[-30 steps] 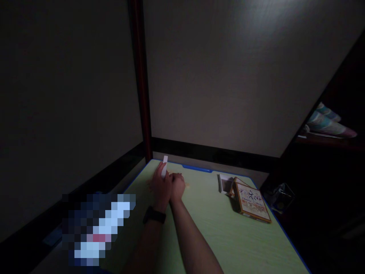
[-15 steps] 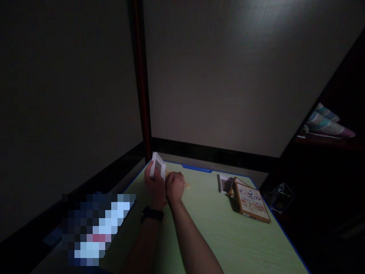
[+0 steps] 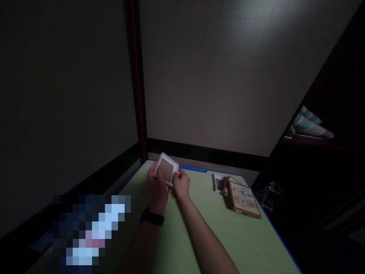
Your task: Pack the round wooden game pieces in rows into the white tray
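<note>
A shallow white box tray (image 3: 167, 168) with a grey-brown inside is held tilted above the far left part of the green table (image 3: 199, 213). My left hand (image 3: 158, 184), with a dark band at the wrist, grips its left side, the thumb over the rim. At the lower right corner my right hand (image 3: 181, 183) has its fingers closed on the rim. Small light-brown bits (image 3: 171, 191) show below the tray between the hands; what they are is too blurred to tell.
On the table's right lie a flat box with a printed lid (image 3: 244, 198) and, partly under it, another white tray (image 3: 219, 183). A pixelated bright screen (image 3: 99, 228) is at the lower left. Walls rise behind, and a shelf with patterned cloth (image 3: 310, 123) is at right.
The white tray has turned so its inside faces me more. My right hand has come up from the small bits on the table to the tray's right edge. The view has shifted slightly.
</note>
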`<action>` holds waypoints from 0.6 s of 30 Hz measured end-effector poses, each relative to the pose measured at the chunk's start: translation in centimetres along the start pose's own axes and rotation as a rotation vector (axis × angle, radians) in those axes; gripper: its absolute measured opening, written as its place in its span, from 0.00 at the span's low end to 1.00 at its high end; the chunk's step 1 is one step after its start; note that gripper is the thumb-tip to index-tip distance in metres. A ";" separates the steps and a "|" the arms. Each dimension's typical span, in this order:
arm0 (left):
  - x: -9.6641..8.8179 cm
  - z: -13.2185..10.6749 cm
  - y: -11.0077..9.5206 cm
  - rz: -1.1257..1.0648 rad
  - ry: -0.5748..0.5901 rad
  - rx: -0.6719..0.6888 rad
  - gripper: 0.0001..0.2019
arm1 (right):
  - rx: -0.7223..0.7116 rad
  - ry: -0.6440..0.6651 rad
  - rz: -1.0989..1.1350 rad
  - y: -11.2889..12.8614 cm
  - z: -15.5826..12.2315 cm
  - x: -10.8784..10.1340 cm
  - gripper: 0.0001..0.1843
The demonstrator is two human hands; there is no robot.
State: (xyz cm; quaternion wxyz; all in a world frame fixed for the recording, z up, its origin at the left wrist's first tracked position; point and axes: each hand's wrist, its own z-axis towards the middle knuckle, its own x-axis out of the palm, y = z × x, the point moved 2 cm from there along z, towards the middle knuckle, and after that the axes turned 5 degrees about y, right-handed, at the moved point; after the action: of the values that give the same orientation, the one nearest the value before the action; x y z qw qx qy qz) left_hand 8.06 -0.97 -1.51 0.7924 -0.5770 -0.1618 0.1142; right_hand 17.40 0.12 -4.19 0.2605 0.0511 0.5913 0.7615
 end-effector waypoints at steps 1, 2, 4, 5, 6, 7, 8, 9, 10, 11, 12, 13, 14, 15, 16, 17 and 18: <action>0.5 -0.2 0.1 -0.010 0.045 0.020 0.24 | -0.015 -0.003 -0.046 0.0 0.2 -0.9 0.19; 0.9 -0.5 0.2 -0.015 0.102 0.049 0.24 | -0.019 -0.009 -0.088 0.1 0.3 -2.1 0.20; 1.4 -1.3 0.3 0.008 0.212 0.108 0.26 | 0.006 -0.015 -0.178 0.0 0.5 -4.7 0.22; 1.4 -1.8 0.4 0.049 0.264 0.140 0.27 | 0.018 -0.019 -0.236 -0.1 0.4 -6.2 0.23; 1.2 -2.4 0.5 0.114 0.291 0.172 0.27 | 0.025 -0.026 -0.304 -0.2 0.1 -7.9 0.24; 0.8 -3.1 0.5 0.218 0.310 0.213 0.27 | 0.020 -0.028 -0.379 -0.4 -0.4 -9.5 0.24; 0.2 -3.8 0.5 0.357 0.353 0.274 0.26 | 0.006 -0.003 -0.462 -0.7 -1.0 -11.2 0.25; -0.5 -4.6 0.5 0.474 0.420 0.362 0.23 | 0.007 0.033 -0.546 -1.1 -1.9 -12.8 0.25; -1.3 -5.5 0.4 0.565 0.503 0.468 0.21 | 0.007 0.060 -0.623 -1.6 -3.0 -14.3 0.26; -2.3 -6.2 0.4 0.640 0.574 0.563 0.20 | 0.011 0.081 -0.704 -2.0 -4.2 -15.7 0.26; -3.2 -6.9 0.5 0.709 0.634 0.638 0.18 | 0.020 0.114 -0.784 -2.5 -5.4 -17.0 0.26; -4.2 -7.4 0.6 0.772 0.673 0.694 0.16 | 0.031 0.165 -0.862 -2.9 -6.6 -18.0 0.26; -5.1 -7.7 0.8 0.830 0.682 0.731 0.15 | 0.053 0.216 -0.943 -3.2 -7.7 -18.8 0.28; -5.9 -7.9 1.0 0.884 0.684 0.768 0.16 | 0.086 0.250 -1.027 -3.5 -8.6 -19.5 0.29; -6.6 -8.0 1.2 0.934 0.673 0.792 0.17 | 0.118 0.286 -1.101 -3.7 -9.3 -19.9 0.30; -7.1 -8.0 1.4 0.974 0.668 0.820 0.18 | 0.143 0.311 -1.160 -3.7 -9.8 -20.2 0.30; -7.4 -7.9 1.6 1.004 0.676 0.851 0.19 | 0.158 0.331 -1.202 -3.7 -10.0 -20.3 0.31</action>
State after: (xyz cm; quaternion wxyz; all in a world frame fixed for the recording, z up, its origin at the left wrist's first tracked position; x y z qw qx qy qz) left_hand 4.35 -10.16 -6.18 0.8067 -0.2282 0.4325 0.3318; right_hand 32.25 -17.34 -5.94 0.5434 -0.3897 0.6037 0.4341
